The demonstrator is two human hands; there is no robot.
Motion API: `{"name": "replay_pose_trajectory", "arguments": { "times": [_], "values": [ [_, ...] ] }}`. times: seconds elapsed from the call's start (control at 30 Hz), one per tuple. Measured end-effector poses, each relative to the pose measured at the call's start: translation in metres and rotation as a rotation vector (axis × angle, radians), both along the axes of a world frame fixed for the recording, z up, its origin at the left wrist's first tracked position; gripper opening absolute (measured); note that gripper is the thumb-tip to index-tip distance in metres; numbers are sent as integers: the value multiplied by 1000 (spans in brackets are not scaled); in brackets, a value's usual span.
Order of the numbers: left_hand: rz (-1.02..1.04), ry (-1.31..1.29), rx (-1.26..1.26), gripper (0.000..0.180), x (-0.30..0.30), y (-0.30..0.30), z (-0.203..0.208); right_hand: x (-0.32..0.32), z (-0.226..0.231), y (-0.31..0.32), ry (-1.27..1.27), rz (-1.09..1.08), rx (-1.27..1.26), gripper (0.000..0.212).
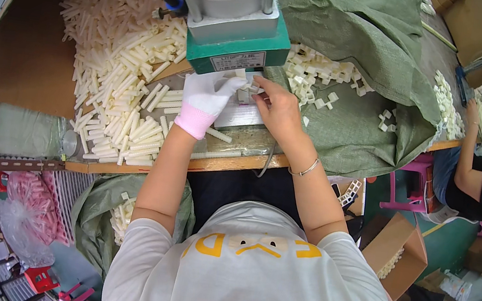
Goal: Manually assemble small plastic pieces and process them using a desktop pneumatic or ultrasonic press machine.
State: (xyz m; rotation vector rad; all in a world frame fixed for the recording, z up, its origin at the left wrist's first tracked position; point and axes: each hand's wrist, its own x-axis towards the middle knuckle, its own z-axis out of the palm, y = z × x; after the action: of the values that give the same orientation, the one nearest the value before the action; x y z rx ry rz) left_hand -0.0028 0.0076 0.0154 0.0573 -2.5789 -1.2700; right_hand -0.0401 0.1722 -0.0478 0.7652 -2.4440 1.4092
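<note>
My left hand (pixel 207 96), in a white glove with a pink cuff, is at the metal fixture (pixel 239 116) under the press. Its fingers are closed around something at the fixture, which the glove mostly hides. From the other side my bare right hand (pixel 279 110) comes in, thumb and index finger closing around a small white plastic block (pixel 254 89) on the fixture. Just above both hands stands the green and grey bench press (pixel 238 49). Left of my gloved hand lies a big heap of cream ribbed plastic sticks (pixel 130 92).
Small white blocks (pixel 313 70) lie on a green woven sack (pixel 356 137) at right. A cardboard box (pixel 24 47) borders the stick heap. Below the wooden table edge (pixel 239 164) hangs another sack (pixel 95 216). A co-worker (pixel 471 168) sits far right by a pink stool (pixel 407 183).
</note>
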Motion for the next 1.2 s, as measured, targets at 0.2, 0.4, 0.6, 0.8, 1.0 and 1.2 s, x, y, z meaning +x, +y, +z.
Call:
{"name": "replay_pose_trajectory", "arguments": {
  "times": [0.2,0.4,0.6,0.8,1.0,1.2],
  "values": [
    [66,48,-132,33,3,-9,-14,-26,-9,89,-41,-420,97,33],
    [91,220,-6,27,0,8,-40,-39,-32,152,57,-231,529,46],
    [33,306,689,24,10,-10,-39,-29,-35,162,-127,-228,355,30],
    [176,-127,-211,16,5,-135,-26,-8,-13,165,-298,-162,-97,23],
    [-131,-618,-1046,23,-30,-131,-43,-4,25,61,-569,37,-511,21],
    [-221,-393,-781,20,-31,-120,-41,-22,12,9,-786,135,-552,16]
  ]
}}
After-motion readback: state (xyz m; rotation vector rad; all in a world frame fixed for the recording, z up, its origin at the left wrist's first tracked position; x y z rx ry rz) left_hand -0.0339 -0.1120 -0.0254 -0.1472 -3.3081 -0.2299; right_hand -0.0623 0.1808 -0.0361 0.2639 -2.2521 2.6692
